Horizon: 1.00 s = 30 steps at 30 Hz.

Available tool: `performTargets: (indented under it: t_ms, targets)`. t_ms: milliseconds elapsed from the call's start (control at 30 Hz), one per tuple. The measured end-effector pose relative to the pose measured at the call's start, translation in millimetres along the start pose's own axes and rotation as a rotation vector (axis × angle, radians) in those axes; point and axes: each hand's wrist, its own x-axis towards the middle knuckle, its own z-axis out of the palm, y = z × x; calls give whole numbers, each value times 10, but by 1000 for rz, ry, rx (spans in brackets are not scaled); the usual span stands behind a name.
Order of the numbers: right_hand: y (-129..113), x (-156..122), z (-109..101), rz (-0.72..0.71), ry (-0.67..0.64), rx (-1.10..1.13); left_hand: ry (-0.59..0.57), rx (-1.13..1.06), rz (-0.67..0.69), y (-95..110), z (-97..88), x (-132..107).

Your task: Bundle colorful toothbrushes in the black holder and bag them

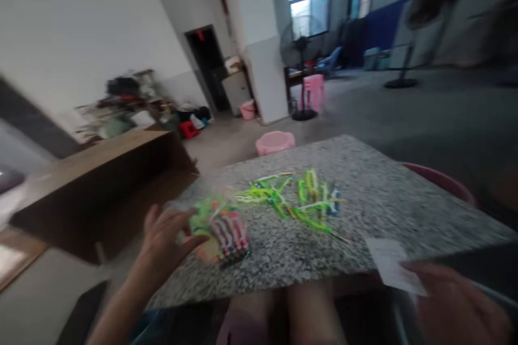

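My left hand (pixel 172 234) is at the left side of a clear-wrapped pack (pixel 230 232) on the granite table. Its thumb and fingers curve around the pack's near-left edge. Inside the wrap show pink, white, green and orange slender pieces, too blurred to name. At the lower right, my right hand (pixel 453 294) pinches a small white paper slip (pixel 390 261) over the table's front edge. Loose slender sticks, mostly neon green with some white, yellow and blue (pixel 283 199), lie scattered across the middle of the table; motion blur hides their exact kind.
A large cardboard box (pixel 109 153) lies with its opening toward me, left of the granite table (pixel 343 167). Beyond the table are a pink stool (pixel 275 141), a standing fan (pixel 302 113) and a pillar (pixel 265 81). Another pink rim (pixel 441 180) shows at the right edge.
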Motion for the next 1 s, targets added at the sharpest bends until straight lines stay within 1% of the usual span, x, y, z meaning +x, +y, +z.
performTargets:
  t_ms: [33, 67, 100, 133, 167, 200, 233, 267, 300, 333, 367, 400, 433, 467, 500, 533, 567, 633, 667, 733, 767, 833, 867, 900, 967, 1000]
  targets:
    - [-356, -34, 282, -12, -75, 163, 2, 23, -10, 28, -185, -87]
    - [-733, -78, 578, -51, -207, 292, -2, 27, -5, 94, -310, -131]
    - [-1108, -122, 875, -122, -342, 398, -9, 13, 7, 181, -384, -143]
    - [-1459, -154, 1164, -209, -455, 492, -16, -10, 22, 276, -417, -137]
    - [-1770, -168, 1435, -291, -510, 569, -15, -35, 39, 366, -422, -128]
    - [-2028, -160, 1677, -391, -589, 585, -5, -58, 59, 437, -411, -128]
    - [-2228, -134, 1884, -524, -684, 540, 9, -71, 76, 482, -393, -143]
    - [-2371, -97, 2052, -677, -851, 429, 29, -70, 83, 495, -373, -173]
    - [-2462, -58, 2179, -829, -1038, 273, 48, -53, 81, 476, -356, -216]
    - [-2514, -25, 2271, -960, -1200, 81, 62, -22, 69, 431, -343, -264]
    - [-2537, -2, 2335, -1060, -1313, -126, 64, 21, 50, 370, -336, -310]
    - [-2544, 6, 2379, -1125, -1363, -324, 48, 65, 29, 303, -335, -347]
    - [-2548, -2, 2413, -1161, -1355, -500, 15, 99, 11, 240, -341, -369]
    - [-2556, -23, 2444, -1179, -1308, -644, -21, 113, -2, 190, -353, -372]
    - [-2573, -56, 2479, -1189, -1263, -759, -51, 103, -13, 154, -370, -358]
    - [-2600, -95, 2518, -1190, -1252, -862, -63, 69, -27, 132, -392, -329]
    - [-2636, -132, 2561, -1181, -1284, -953, -52, 17, -46, 120, -416, -292]
    - [-2720, -178, 2634, -1141, -1402, -1040, 23, -93, -105, 108, -459, -229]
    - [-2762, -178, 2653, -1122, -1448, -1025, 68, -135, -144, 96, -471, -218]
    - [-2823, -130, 2640, -1124, -1460, -904, 125, -193, -230, 41, -461, -259]
    - [-2837, -86, 2611, -1143, -1447, -833, 127, -215, -271, -5, -434, -306]
    - [-2819, 29, 2542, -1167, -1425, -715, 87, -265, -343, -127, -337, -416]
    - [-2787, 94, 2518, -1166, -1383, -649, 55, -296, -377, -196, -270, -459]
    - [-2743, 160, 2506, -1157, -1302, -585, 24, -334, -406, -265, -194, -483]
    - [-2637, 275, 2526, -1112, -1077, -504, -10, -420, -457, -373, -30, -461]
    - [-2587, 309, 2550, -1071, -1019, -519, -14, -462, -480, -400, 47, -419]
